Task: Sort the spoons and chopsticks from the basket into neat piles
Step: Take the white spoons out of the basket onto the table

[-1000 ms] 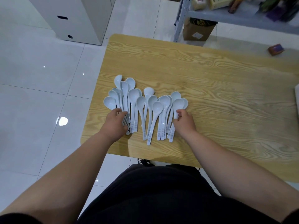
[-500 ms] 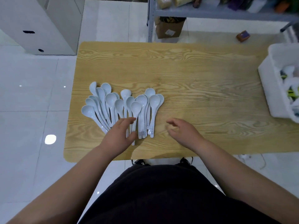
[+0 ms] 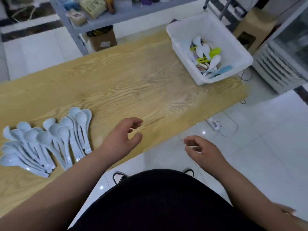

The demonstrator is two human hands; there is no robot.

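Head view: a white basket point(image 3: 215, 29) is seen at the far right end of a wood-grain bench point(image 3: 133, 84). White spoons point(image 3: 205, 49), yellow-green utensils point(image 3: 215, 51) and a pale blue spoon point(image 3: 223, 70) are heaped inside it; whether chopsticks are among them cannot be told. Well apart from the basket, at the opposite end of the bench, a fanned pile of pale spoons point(image 3: 48, 140) is laid with handles toward the person. Between that pile and the basket, at the near edge, the left hand point(image 3: 120, 140) is held with fingers loosely curled and slightly spread, nothing gripped. The right hand point(image 3: 205, 150) is held below the basket, off the bench and over the white tiled floor point(image 3: 266, 139), fingers loosely curled, nothing held. A power strip point(image 3: 215, 125) lies on the floor below the basket. A slatted white appliance point(image 3: 280, 70) stands right of the basket, a metal shelf rack point(image 3: 116, 15) and a cardboard box point(image 3: 103, 39) left of it, beyond the bench.
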